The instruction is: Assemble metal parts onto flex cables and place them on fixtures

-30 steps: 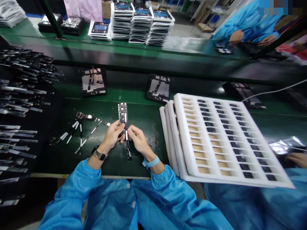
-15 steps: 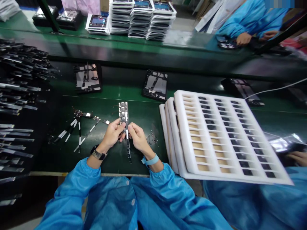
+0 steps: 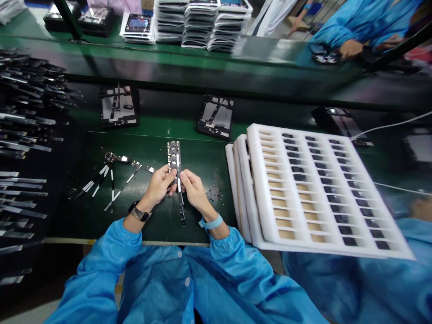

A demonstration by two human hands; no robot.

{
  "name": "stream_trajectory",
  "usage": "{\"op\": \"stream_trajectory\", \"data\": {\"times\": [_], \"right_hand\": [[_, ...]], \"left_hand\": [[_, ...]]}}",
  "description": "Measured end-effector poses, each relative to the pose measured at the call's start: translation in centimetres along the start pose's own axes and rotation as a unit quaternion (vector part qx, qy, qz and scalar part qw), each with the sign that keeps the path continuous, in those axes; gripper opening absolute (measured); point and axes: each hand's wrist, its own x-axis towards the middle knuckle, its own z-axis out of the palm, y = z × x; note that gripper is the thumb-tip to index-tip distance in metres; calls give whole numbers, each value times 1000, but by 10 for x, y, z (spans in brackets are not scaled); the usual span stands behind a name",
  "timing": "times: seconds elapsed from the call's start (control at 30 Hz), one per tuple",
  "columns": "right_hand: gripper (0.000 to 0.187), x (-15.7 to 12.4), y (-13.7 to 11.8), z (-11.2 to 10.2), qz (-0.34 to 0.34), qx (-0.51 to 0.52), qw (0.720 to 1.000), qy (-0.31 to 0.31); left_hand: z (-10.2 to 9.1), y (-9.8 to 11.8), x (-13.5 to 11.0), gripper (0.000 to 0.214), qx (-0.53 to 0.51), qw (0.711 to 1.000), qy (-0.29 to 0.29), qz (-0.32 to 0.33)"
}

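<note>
Nearest, the blue smock sleeves (image 3: 101, 256) reach in from 6 o'clock, with a dark wristwatch (image 3: 139, 213) on the left wrist and a blue wristband (image 3: 211, 222) on the right. The left hand (image 3: 158, 185) and right hand (image 3: 196, 191) are curled closely together, fingers pinching the lower part of a long black circuit board (image 3: 174, 155), which points toward 12 o'clock above the green bench mat (image 3: 199, 153). A narrow ribbon cable (image 3: 181, 209) runs from it toward 6 o'clock. Tiny screws (image 3: 213, 192) lie just beside the right hand at 3 o'clock. At 9 o'clock sit white-striped flex cables (image 3: 104, 182), and farther out, rows of black strips (image 3: 22, 198). Stacked white foam trays (image 3: 258, 180) lie at 3 o'clock. Two black-framed fixtures (image 3: 216, 117) (image 3: 118, 105) stand at 12 and 11 o'clock. Beyond, a co-worker's hand (image 3: 349, 48) works at 1 o'clock, past stacked trays (image 3: 202, 22).
</note>
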Motion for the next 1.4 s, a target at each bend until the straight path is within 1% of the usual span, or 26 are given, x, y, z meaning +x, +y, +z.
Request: {"op": "stream_trajectory", "data": {"times": [0.1, 0.2, 0.37, 0.5, 0.63, 0.73, 0.9, 0.97, 1.07, 1.2, 1.27, 1.4], "right_hand": [[64, 1, -2, -2, -9, -35, 999, -4], [62, -2, -5, -1, -3, -17, 999, -34], [61, -6, -8, 1, 14, 39, 998, -48], [60, -7, -5, 2, 30, 76, 995, -54], [58, -6, -2, 1, 30, 95, 994, -53], [60, -4, -2, -3, 29, 72, 996, -48], [66, 1, -7, -8, 5, -17, 1000, -4], [66, 0, -10, -7, -7, -37, 999, 4], [63, -2, -13, -3, -15, -31, 999, -9], [58, -5, -10, 1, -2, 17, 999, -31], [57, -5, -6, 2, 8, 30, 999, -26], [60, -5, 1, 2, 14, 15, 1000, -11]], "left_hand": [[-1, 7, -3, 52, 41, 999, 20, 15], [-2, 8, -3, 51, 40, 999, 21, 15], [1, -1, 0, 53, -16, 1000, -6, 4], [8, 0, 0, 57, -57, 998, -2, -11], [12, 3, -2, 60, -82, 996, -1, -20], [10, 3, -2, 58, -73, 997, -9, -19], [2, 7, -2, 53, 0, 999, -33, -11], [0, 9, -3, 53, 17, 999, -38, -9], [0, 11, -4, 51, 12, 1000, -17, 2], [4, 8, -4, 50, -24, 1000, 14, -3], [7, 6, -4, 53, -45, 999, 27, -6], [13, 4, -3, 57, -69, 997, 42, -15]]}}
